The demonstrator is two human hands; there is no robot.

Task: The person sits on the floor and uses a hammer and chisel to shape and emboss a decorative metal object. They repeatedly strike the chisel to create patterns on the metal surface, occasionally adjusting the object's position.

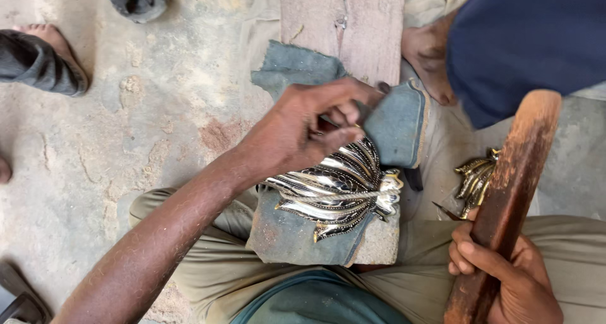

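Both hands closed: left hand (303, 131) on metal leaf (338, 188), right hand (505, 276) around wooden mallet (505, 198)

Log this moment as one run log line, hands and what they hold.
left hand: pressing shiny leaf-shaped metal piece on denim-padded block | right hand: gripping wooden stick | second metal piece: beside stick

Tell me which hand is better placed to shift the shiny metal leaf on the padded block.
Left. The left hand already rests on the top edge of the metal leaf, fingers pinched there. The right hand is off to the side, wrapped around a wooden stick, so it probably isn't free.
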